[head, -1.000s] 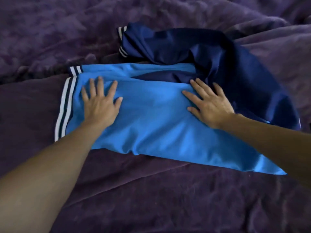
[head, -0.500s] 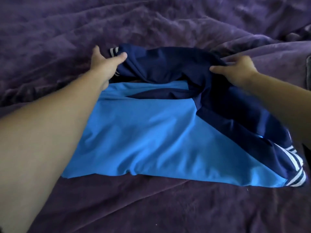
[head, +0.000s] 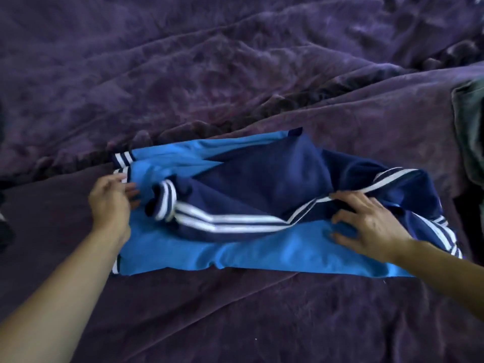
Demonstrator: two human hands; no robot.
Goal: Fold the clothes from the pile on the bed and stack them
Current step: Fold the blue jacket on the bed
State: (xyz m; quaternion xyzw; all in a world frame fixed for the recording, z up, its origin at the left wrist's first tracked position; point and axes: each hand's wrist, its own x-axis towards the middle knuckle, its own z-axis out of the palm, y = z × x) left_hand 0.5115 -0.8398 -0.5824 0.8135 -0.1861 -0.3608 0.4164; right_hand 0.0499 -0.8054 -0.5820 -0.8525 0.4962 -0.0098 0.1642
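A track jacket [head: 262, 247], light blue with navy panels and white stripes, lies partly folded on the purple bed cover [head: 235, 74]. Its navy sleeve [head: 227, 221] is laid across the light blue body, with the striped cuff bunched near the left end. My left hand [head: 111, 205] is at the jacket's left edge, its fingers relaxed and touching the fabric beside the cuff. My right hand [head: 366, 224] rests on the right part of the jacket, fingers spread and bent, their tips pressing the striped sleeve and the blue fabric.
A grey-green garment [head: 471, 127] lies at the right edge of the view. Something dark [head: 4, 226] shows at the far left edge. Rumpled purple cover spreads all round the jacket.
Both hands took the navy sleeve from the far side and brought it toward me over the light blue body. They now rest on the jacket with the sleeve laid down.
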